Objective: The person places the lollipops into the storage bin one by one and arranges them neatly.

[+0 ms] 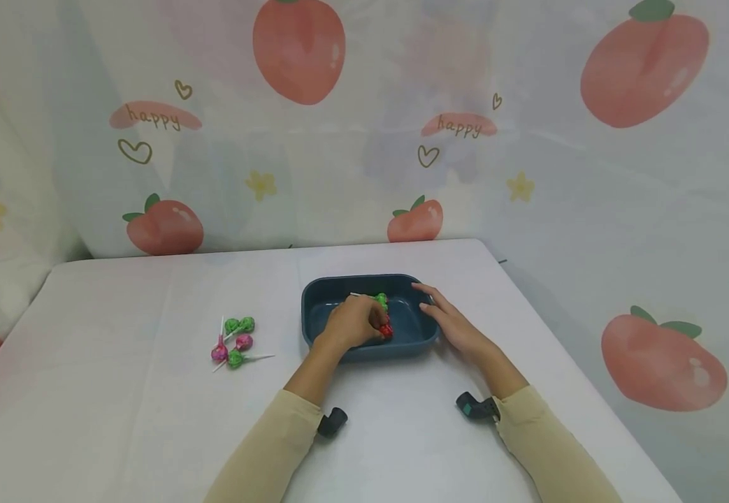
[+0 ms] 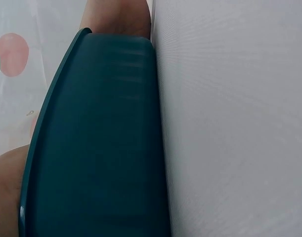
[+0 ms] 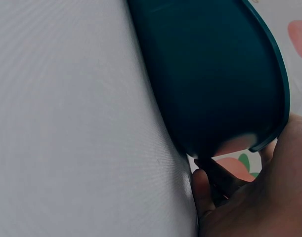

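Note:
A dark blue-green rectangular tray (image 1: 345,355) stands on the white-covered table. My left hand (image 1: 353,323) reaches over its near rim, fingers curled, and pinches a red-wrapped lollipop (image 1: 386,331) low inside. Behind those fingers lies a green-wrapped lollipop (image 1: 381,300) with its white stick pointing left. At the tray's right end my right hand (image 1: 458,330) grips the rim, some digits over the edge and others along the outer wall. The left wrist view is mostly the tray's outer side (image 2: 101,133), with part of the left hand (image 2: 7,190) behind the rim. Its fingertips are hidden there.
To the left of the tray lies a loose cluster of lollipops, green ones (image 1: 235,359) and pink ones (image 1: 219,353), sticks pointing various ways. A patterned cloth (image 1: 351,161) hangs behind the table. Small dark wrist cameras (image 1: 333,423) sit at both sleeves.

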A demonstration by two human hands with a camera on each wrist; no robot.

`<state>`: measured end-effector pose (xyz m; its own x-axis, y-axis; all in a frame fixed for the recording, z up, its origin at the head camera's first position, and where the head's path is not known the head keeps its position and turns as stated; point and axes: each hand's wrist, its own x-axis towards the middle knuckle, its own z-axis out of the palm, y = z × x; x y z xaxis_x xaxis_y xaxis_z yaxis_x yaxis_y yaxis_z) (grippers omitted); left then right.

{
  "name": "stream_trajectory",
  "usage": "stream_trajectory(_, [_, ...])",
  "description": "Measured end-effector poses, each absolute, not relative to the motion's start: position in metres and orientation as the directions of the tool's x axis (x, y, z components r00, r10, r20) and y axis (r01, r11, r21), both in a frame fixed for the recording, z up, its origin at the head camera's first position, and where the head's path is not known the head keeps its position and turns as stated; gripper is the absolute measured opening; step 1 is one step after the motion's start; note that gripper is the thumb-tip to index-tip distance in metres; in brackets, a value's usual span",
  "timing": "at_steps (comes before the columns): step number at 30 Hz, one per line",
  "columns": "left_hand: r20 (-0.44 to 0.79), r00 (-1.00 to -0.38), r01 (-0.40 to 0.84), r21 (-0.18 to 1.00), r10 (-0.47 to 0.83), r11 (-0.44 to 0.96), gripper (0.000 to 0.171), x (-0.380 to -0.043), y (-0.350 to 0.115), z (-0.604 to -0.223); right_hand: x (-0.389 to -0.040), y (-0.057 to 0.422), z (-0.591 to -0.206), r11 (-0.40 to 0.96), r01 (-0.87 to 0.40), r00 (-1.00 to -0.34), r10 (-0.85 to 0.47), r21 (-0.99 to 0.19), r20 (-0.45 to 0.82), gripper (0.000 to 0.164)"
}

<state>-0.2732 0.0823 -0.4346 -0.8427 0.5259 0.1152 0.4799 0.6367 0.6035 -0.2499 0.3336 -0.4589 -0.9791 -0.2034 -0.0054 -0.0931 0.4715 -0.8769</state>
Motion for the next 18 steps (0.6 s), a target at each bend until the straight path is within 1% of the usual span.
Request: stream_trajectory(18, [0.122,-0.837,0.479,0.636,0.533,0.606,0.019,-0.2753,0.0797,-0.4363,-0.2519,0.335,-0.4612,0.468,-0.102,-0.977,-0.212,-0.878,0.0,0.05])
